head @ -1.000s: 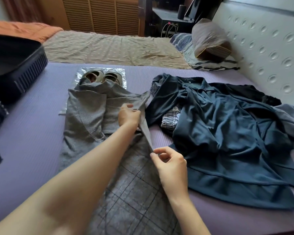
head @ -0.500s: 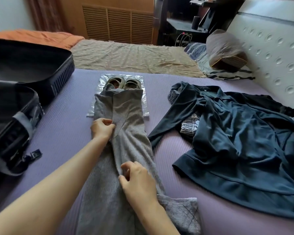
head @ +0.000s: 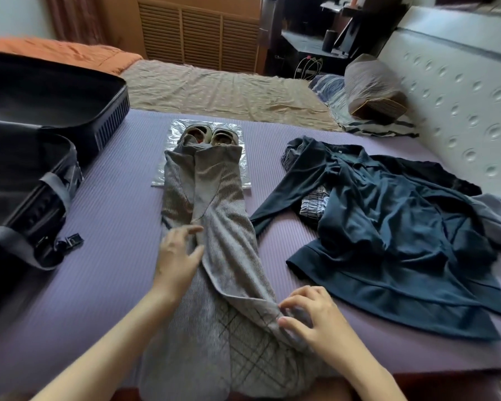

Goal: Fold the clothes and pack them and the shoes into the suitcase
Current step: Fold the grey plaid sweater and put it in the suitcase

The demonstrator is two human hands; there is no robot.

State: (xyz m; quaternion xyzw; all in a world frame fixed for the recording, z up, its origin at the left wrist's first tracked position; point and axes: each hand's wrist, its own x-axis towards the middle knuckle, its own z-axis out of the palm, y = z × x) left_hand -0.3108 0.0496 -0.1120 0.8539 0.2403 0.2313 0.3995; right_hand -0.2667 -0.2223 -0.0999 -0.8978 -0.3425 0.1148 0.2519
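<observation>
Grey garment (head: 229, 227), flat left hand (head: 175, 256) on it, right hand (head: 313, 319) pinching fold; black suitcase (head: 110, 111) open

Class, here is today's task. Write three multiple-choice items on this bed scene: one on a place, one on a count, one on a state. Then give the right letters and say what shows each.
1. Where does the clear plastic bag holding the greyish shoes lie?
A. On the floor
B. On the purple ribbed mat, partly under the far end of the long grey folded garment
C. On a chair

2. How many shoes show in the bag?
A. Two
B. Three
C. Five

3. The black hard-shell suitcase is:
A. zipped shut
B. standing upright
C. lying open

Answers:
1 B: the bag rests on the mat and the garment's end lies over it.
2 A: two shoe openings sit side by side.
3 C: both halves are spread apart and the dark inside shows.
</observation>
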